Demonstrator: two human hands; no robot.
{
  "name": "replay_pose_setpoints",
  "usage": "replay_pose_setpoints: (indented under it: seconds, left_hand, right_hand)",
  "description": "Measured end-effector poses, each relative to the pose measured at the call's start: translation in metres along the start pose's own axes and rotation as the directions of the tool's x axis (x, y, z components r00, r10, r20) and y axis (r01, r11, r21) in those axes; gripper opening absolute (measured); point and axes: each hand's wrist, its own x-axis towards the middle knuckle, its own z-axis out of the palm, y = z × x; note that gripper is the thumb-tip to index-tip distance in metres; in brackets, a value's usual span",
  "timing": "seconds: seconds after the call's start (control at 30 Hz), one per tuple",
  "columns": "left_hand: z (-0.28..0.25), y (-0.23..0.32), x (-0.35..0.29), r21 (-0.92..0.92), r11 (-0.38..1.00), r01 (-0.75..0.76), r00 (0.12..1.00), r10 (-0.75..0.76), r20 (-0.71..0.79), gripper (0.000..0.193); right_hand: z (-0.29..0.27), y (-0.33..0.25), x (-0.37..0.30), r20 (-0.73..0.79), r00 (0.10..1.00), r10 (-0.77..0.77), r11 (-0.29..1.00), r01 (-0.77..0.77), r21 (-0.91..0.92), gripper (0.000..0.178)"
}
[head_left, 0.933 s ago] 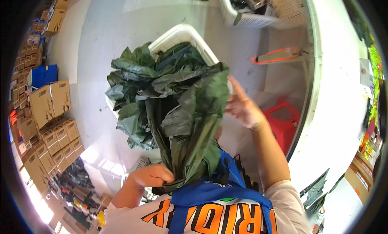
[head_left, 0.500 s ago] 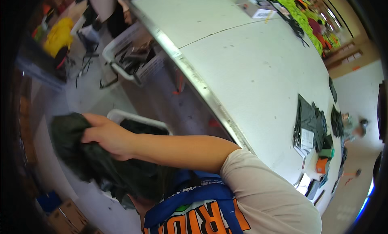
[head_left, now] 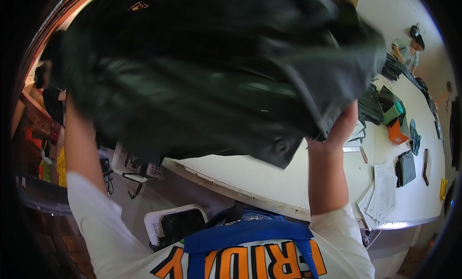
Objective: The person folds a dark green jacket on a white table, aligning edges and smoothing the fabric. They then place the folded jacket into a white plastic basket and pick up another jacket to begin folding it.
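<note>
A large dark green garment [head_left: 192,86] of smooth, coated-looking cloth is raised in front of me and fills much of the upper view, partly blurred. A round eyelet or snap [head_left: 280,145] shows near its lower corner. My right hand [head_left: 340,124] is closed on the garment's right side, thumb side partly visible. My left forearm [head_left: 85,149] reaches up to the garment's left end; the cloth covers that hand's fingers, and that end is held up there.
Behind the garment spreads a white table [head_left: 288,182] with papers [head_left: 382,192], a folded dark piece [head_left: 406,168], an orange box [head_left: 397,132] and a green roll [head_left: 393,113]. A white basket [head_left: 154,226] with dark cloth stands below its edge. Another person [head_left: 409,50] works at the far right.
The garment has gone from bunched low at my left to spread and lifted in front of me. Both arms are now raised, and my view has turned toward the table.
</note>
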Motion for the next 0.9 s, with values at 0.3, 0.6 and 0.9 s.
replay_pose_setpoints:
  seconds: [0.3, 0.6, 0.9]
  left_hand:
    - [0.298, -0.238, 0.028, 0.443, 0.543, -0.714, 0.673, 0.355, 0.649, 0.070]
    - [0.126, -0.398, -0.163, 0.791, 0.197, -0.580, 0.545, -0.627, 0.556, 0.068]
    - [0.130, -0.404, -0.174, 0.667, 0.367, -0.649, 0.522, -0.422, 0.741, 0.051]
  right_hand:
    - [-0.163, 0.067, -0.128, -0.785, 0.603, 0.143, 0.835, -0.499, -0.231, 0.037]
    - [-0.218, 0.067, -0.159, -0.509, 0.820, -0.260, -0.349, -0.571, -0.743, 0.030]
    - [-0.336, 0.143, 0.032, -0.608, 0.783, -0.132, -0.612, -0.546, -0.571, 0.051]
